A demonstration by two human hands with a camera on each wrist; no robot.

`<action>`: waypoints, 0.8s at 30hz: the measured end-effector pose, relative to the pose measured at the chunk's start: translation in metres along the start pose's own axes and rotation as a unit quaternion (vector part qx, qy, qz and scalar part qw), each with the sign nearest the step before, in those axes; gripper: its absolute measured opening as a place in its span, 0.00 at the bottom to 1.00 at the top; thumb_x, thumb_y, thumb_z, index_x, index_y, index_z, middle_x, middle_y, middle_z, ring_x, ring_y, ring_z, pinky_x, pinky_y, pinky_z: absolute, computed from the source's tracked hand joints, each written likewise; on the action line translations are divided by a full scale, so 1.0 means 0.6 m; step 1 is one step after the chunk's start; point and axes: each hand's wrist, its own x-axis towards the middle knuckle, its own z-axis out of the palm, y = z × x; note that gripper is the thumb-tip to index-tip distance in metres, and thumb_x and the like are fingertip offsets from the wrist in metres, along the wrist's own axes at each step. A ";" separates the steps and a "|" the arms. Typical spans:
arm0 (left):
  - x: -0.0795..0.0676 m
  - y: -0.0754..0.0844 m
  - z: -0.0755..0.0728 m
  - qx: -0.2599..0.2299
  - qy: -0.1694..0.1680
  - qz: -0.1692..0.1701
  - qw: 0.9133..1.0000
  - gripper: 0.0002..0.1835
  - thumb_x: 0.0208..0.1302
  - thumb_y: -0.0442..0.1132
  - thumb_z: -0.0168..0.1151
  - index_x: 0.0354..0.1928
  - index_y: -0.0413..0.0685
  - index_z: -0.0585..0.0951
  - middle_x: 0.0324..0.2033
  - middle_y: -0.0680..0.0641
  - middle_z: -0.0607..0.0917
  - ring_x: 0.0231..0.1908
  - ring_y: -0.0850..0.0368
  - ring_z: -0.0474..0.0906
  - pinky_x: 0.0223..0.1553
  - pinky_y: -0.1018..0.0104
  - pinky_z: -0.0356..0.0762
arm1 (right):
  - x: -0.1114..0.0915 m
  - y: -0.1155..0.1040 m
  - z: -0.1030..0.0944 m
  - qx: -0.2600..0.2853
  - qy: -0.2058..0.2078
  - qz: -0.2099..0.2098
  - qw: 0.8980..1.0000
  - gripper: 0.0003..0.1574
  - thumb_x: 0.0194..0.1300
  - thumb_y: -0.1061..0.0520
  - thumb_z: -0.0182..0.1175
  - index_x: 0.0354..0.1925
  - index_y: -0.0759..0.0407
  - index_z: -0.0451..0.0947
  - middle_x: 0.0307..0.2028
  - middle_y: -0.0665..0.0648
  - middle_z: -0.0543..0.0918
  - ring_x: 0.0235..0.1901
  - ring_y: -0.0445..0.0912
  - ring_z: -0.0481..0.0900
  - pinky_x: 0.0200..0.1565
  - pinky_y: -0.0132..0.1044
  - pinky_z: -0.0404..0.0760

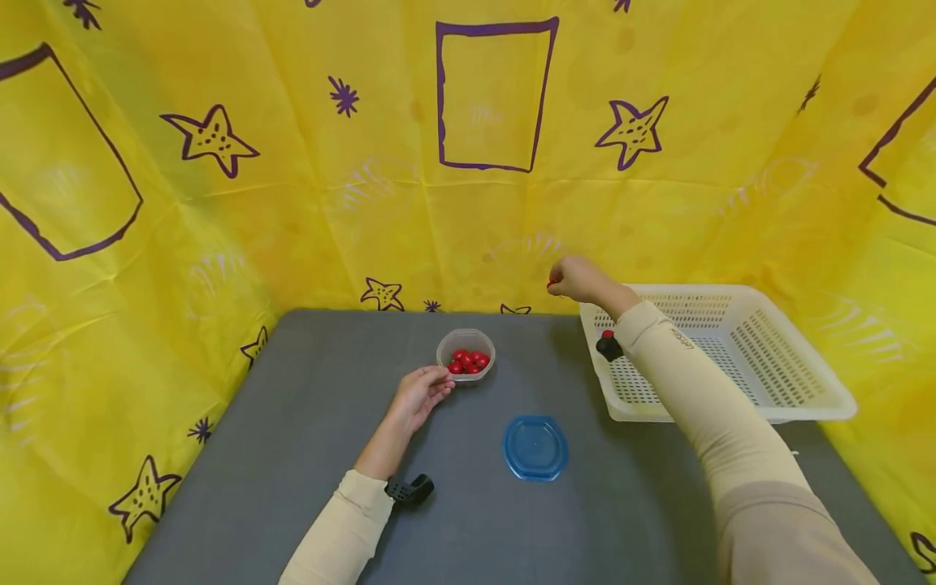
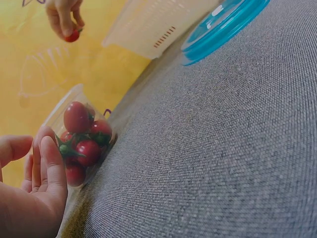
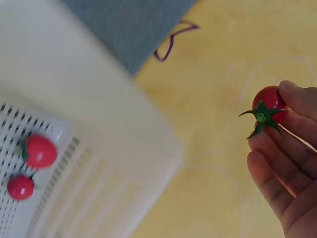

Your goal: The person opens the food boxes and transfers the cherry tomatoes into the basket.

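My right hand [image 1: 585, 279] is raised at the near-left corner of the white basket [image 1: 786, 353], pinching a cherry tomato [image 3: 267, 101] between thumb and fingertips. Its green calyx faces the camera in the right wrist view. Two more cherry tomatoes [image 3: 40, 151] lie on the basket's slotted floor. On the table, my left hand [image 1: 420, 396] is beside a small clear plastic container [image 1: 465, 331], fingers fairly straight and fingertips right at its near-left side. Several red cherry tomatoes [image 2: 77, 118] with green stems sit inside that container.
A blue lid [image 1: 535, 448] lies flat on the grey table [image 1: 322, 382], in front of the container and left of the basket. Yellow patterned cloth [image 1: 292, 162] hangs behind the table and along both sides.
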 end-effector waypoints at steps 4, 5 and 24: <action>0.002 0.004 0.001 0.001 -0.002 -0.002 1.000 0.05 0.70 0.32 0.54 0.41 0.35 0.76 0.25 0.52 0.83 0.27 0.62 0.81 0.35 0.72 0.81 | -0.016 0.024 -0.020 -0.007 -0.003 0.015 1.000 0.11 0.64 0.60 0.61 0.37 0.69 0.83 0.33 0.65 0.86 0.30 0.52 0.80 0.37 0.46 0.79; 0.002 0.004 0.002 0.002 -0.001 -0.002 1.000 0.05 0.70 0.31 0.54 0.41 0.35 0.76 0.24 0.52 0.83 0.27 0.62 0.81 0.35 0.72 0.81 | -0.020 0.031 -0.024 -0.009 -0.005 0.019 1.000 0.12 0.64 0.60 0.60 0.38 0.70 0.83 0.34 0.66 0.86 0.30 0.53 0.80 0.37 0.46 0.79; -0.003 0.002 -0.003 0.003 0.003 -0.007 1.000 0.07 0.70 0.32 0.55 0.44 0.34 0.77 0.26 0.52 0.84 0.27 0.61 0.82 0.34 0.72 0.82 | -0.103 0.157 -0.036 -0.006 -0.031 0.119 0.992 0.12 0.64 0.59 0.60 0.31 0.69 0.83 0.29 0.64 0.85 0.27 0.50 0.72 0.33 0.41 0.73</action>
